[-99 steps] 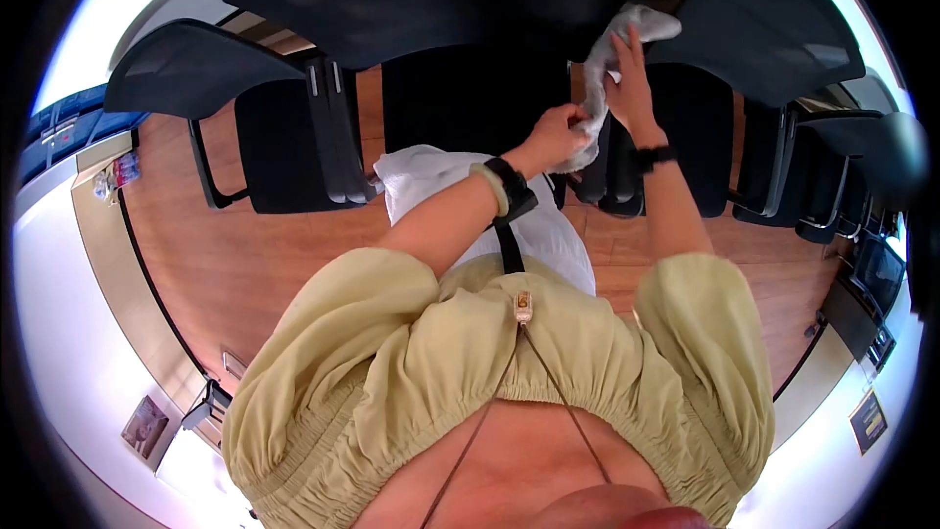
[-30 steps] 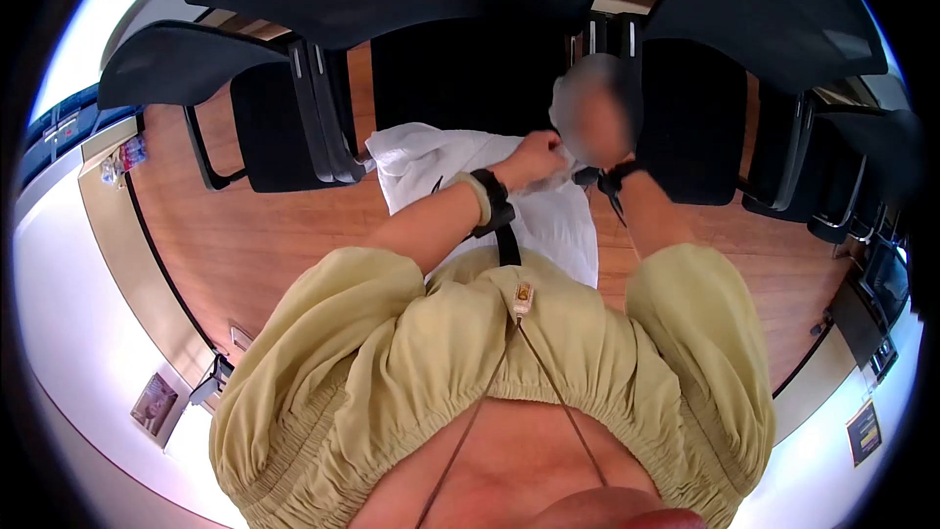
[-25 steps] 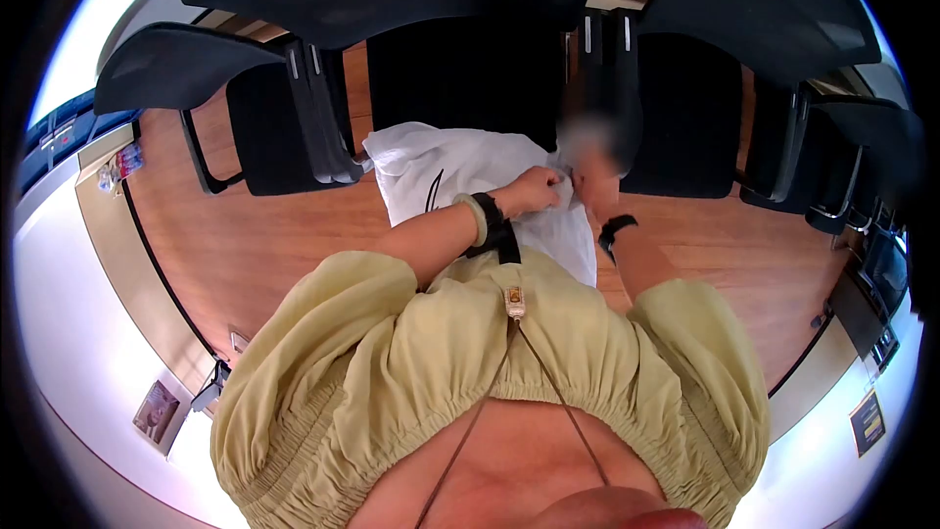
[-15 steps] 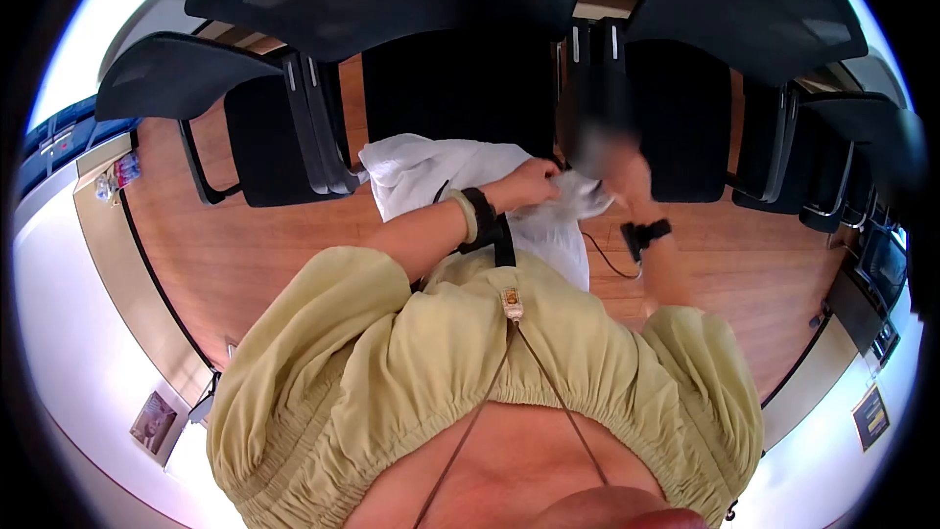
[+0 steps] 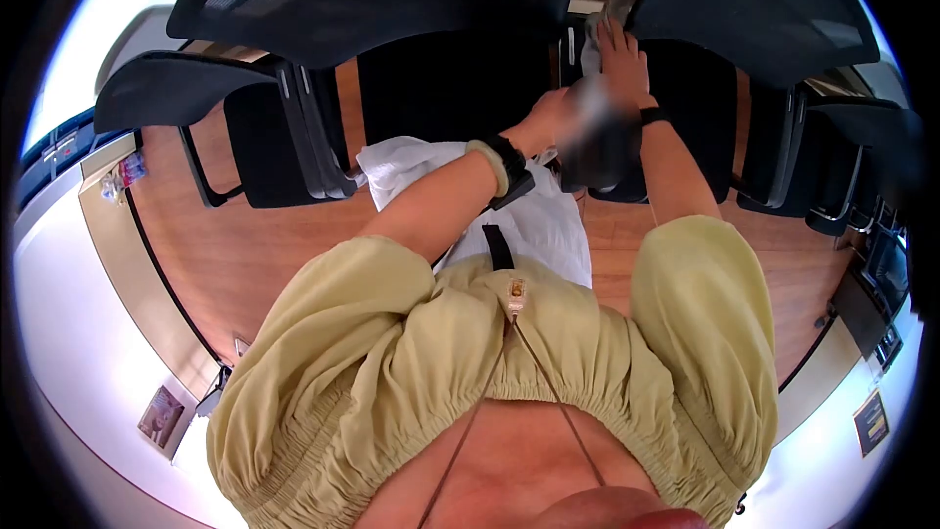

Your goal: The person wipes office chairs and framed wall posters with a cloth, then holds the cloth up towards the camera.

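Near the gap between two black chairs, a thin greyish-white cloth [image 5: 591, 57] is stretched upward beside my right hand [image 5: 625, 67]. The fingers of this hand are extended and lie against the cloth, pointing away from me. Lower and to the left, my left hand [image 5: 544, 123] is closed at the cloth's lower part. A blurred patch hides its fingertips and the cloth's middle. Below both hands, white fabric [image 5: 411, 171] covers my lap. Black bands are on both wrists, and a pale bangle is on the left one.
Black chairs stand in a row, with a seat [image 5: 455, 88] straight ahead and another seat [image 5: 685, 122] to the right. Armrests [image 5: 311, 137] stand between the seats at left. Wooden floor [image 5: 220, 250] shows around and beneath them. A framed picture [image 5: 870, 421] hangs at right.
My right hand has moved up and away from me, and its fingers have straightened along the cloth. My left hand has risen slightly. The cloth now extends farther upward.
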`<state>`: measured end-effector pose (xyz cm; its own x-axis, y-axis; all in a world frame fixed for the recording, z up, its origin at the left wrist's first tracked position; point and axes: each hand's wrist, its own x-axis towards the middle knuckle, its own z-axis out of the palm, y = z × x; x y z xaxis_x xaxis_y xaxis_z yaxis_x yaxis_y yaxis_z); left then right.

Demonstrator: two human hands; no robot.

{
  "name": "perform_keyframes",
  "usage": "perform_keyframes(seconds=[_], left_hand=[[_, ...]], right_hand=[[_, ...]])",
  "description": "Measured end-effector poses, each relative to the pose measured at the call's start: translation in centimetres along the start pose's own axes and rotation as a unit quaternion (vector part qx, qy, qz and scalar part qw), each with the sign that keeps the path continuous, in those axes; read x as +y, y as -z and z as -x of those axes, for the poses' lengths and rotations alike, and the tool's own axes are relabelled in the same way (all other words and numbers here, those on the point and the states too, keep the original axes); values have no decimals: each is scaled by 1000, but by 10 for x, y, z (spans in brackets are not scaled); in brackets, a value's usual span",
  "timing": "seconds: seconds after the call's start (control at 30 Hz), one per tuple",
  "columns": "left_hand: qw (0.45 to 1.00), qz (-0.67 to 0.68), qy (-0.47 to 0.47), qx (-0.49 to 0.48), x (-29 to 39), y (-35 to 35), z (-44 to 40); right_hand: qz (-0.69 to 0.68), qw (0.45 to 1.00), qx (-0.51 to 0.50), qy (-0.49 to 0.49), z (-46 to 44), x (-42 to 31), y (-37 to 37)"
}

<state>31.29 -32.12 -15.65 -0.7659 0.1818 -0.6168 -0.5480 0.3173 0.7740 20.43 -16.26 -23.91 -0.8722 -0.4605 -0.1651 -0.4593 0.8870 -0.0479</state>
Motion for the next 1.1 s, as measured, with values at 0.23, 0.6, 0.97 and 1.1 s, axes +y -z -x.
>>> perform_keyframes(seconds=[0.23, 0.6, 0.97, 1.1], left_hand=[[993, -52, -19, -103, -71, -44, 40], [983, -69, -7, -171, -99, -57, 117], [998, -37, -55, 4, -212, 29, 267], [992, 108, 11, 64, -288, 70, 347]], right_hand=[[-25, 1000, 18, 5, 119, -20, -12], [-201, 949, -183, -159, 298, -70, -54], [-243, 952, -179, -43, 324, -220, -39], [-220, 957, -179, 64, 311, -300, -39]])
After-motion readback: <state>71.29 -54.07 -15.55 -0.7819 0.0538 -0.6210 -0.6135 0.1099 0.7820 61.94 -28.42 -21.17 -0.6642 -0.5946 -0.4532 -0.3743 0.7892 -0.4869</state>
